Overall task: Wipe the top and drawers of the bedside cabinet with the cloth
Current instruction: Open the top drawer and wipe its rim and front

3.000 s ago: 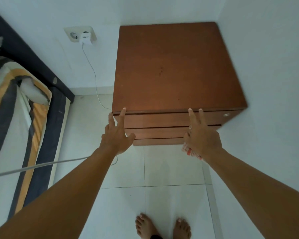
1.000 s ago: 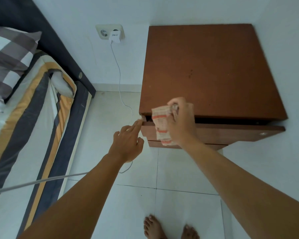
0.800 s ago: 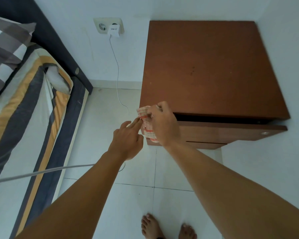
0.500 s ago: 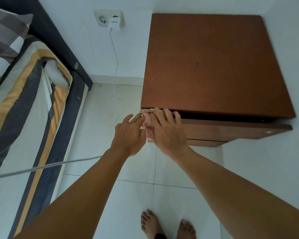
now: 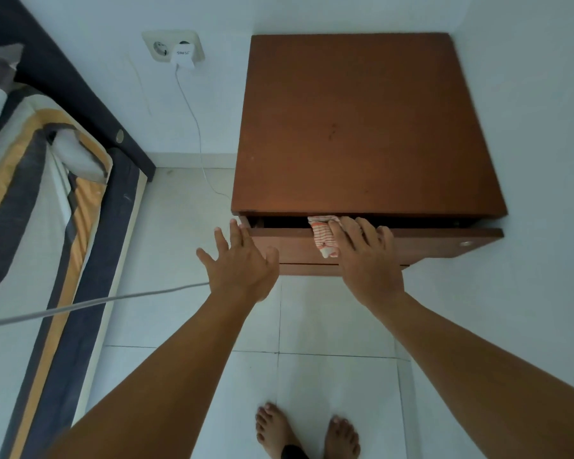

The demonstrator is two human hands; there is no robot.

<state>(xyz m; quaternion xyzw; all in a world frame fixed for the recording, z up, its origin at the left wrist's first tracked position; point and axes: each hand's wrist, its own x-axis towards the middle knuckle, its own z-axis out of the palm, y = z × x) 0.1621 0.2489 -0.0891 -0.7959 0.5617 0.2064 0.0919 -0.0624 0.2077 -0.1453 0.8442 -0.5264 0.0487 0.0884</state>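
The brown bedside cabinet [image 5: 362, 127] stands in the room's corner, its top bare. Its top drawer [image 5: 444, 245] is pulled out a little, leaving a dark gap under the top. My right hand [image 5: 365, 256] presses a white cloth with red stripes [image 5: 323, 236] onto the drawer's upper front edge, left of the middle. My left hand [image 5: 242, 263] is spread open, its fingertips at the drawer's left corner. A second drawer front shows just below the first.
A bed [image 5: 30, 210] with a striped cover and dark frame lies to the left. A charger sits in the wall socket [image 5: 174, 49], its cable [image 5: 196, 127] trailing down beside the cabinet. A grey cord [image 5: 80, 304] crosses the white tiled floor. My bare feet [image 5: 305, 432] stand below.
My right hand has slid the cloth to the right along the drawer's top edge, from the left corner towards the middle. My left hand has spread its fingers and stayed at the left corner.
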